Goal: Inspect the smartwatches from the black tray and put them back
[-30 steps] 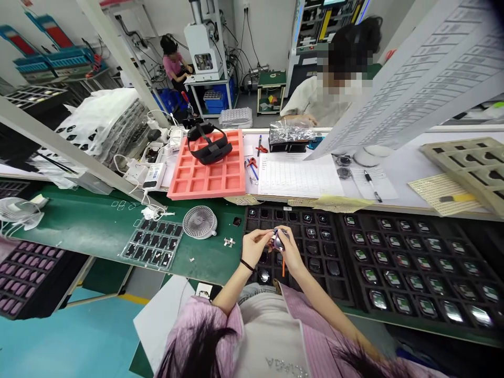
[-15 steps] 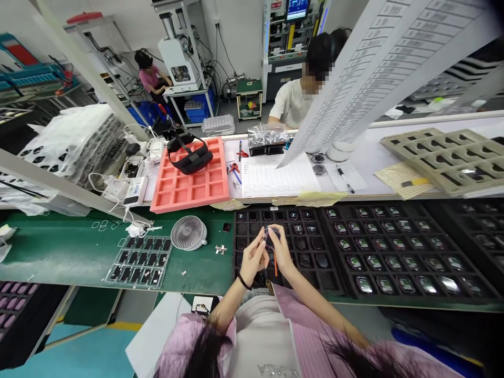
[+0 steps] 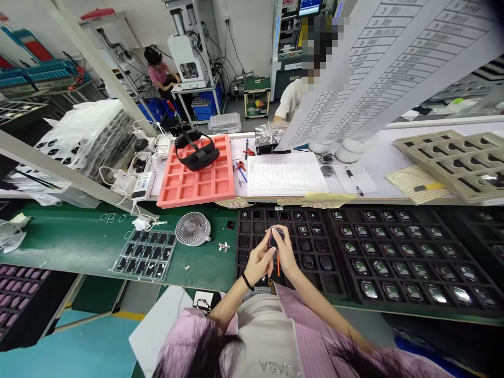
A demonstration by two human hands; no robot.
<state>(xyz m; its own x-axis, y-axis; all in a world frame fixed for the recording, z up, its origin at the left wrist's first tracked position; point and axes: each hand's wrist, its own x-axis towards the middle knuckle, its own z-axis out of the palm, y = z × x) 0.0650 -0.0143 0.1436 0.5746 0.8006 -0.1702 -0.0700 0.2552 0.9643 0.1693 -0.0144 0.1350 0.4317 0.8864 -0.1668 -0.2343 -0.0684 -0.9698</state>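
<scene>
- Holding a small dark piece [image 3: 276, 238] between the fingertips of both hands, I had it raised just above the black tray [image 3: 238, 251], over the tray's middle columns.
- My right hand [image 3: 287, 255] was pinched on it from the right, thumb and forefinger round its edge. My left hand [image 3: 260, 261] was closed on it from the left and below, fingertips against its near side.
- The piece lay at the far end of both hands, away from my body. Neither hand was nearer than the other, since both were touching it. I could not tell its long axis, as it was too small and half covered by my fingers.
- A thin orange stick [image 3: 277, 265] hung down between my palms, seemingly tucked in the right hand, over the tray's near rows.
- Several pockets of the black tray held dark pieces.
- Against the tray's right side lay a second black tray [image 3: 350, 300], with a piece in most pockets.
- Left of the tray, on the green mat [image 3: 79, 239], stood a small white fan [image 3: 192, 229]. Beyond the tray's far edge lay a pink tray [image 3: 189, 200] and a printed sheet [image 3: 286, 176].
</scene>
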